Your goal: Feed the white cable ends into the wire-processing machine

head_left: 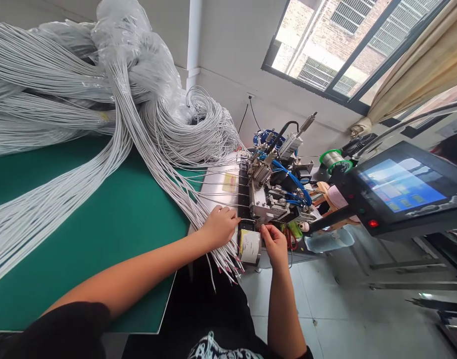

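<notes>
My left hand is closed over a bundle of thin white cables. From its fingertips a single white cable runs into the front of a metal bench machine. Close to the machine's near lower corner, the thumb and forefinger of my right hand are pinched together. Whatever is between them is too small to make out. Below my left hand hang the loose cable ends, some with pinkish-red tips. Between my two hands sits a box with a white label.
Large coils of white cable, partly in clear plastic, are heaped on the green table. To the right stand a control screen and a green-rimmed spool of wire. Red-handled scissors lie beside my right hand.
</notes>
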Demonstrator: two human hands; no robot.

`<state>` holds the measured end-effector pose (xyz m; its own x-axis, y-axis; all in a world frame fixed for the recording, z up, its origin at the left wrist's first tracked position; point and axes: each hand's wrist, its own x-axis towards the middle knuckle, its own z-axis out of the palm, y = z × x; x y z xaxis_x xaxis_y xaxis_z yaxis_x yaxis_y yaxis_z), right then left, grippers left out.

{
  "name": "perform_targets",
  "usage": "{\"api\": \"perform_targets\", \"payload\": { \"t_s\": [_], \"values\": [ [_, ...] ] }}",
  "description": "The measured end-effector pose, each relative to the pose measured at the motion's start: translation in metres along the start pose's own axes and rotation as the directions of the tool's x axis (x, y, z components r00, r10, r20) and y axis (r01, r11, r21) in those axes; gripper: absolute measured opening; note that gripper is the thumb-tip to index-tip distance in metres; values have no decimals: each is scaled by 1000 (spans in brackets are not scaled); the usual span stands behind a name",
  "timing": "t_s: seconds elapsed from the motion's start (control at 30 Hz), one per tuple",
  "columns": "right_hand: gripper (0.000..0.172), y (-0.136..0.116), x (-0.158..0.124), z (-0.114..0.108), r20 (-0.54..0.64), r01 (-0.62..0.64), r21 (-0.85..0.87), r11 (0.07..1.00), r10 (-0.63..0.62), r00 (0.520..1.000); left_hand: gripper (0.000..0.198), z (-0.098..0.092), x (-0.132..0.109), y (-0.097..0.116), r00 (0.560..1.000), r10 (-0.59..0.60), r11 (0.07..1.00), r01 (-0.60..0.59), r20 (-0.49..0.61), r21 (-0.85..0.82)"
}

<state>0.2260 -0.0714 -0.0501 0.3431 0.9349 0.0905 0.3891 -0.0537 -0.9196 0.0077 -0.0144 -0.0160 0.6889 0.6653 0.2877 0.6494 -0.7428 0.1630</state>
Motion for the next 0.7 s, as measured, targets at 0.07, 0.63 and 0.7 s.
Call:
{"api": "perform_targets", "payload": {
  "t_s": [0.07,0.63,0.7],
  "values": [
    [40,-9,-6,-4,-44,43,-57,997,-46,998,32,0,0,1,999,-49,998,50,-12,30],
    [28,-44,-41,-8,151,286,-213,934,-257,954,38,-15,2,-25,947,321,947,-321,20,-2],
    [28,-44,-40,-8,153,284,-208,936,-255,955,40,-19,3,-29,939,341,940,-339,48,-46]
  ]
}}
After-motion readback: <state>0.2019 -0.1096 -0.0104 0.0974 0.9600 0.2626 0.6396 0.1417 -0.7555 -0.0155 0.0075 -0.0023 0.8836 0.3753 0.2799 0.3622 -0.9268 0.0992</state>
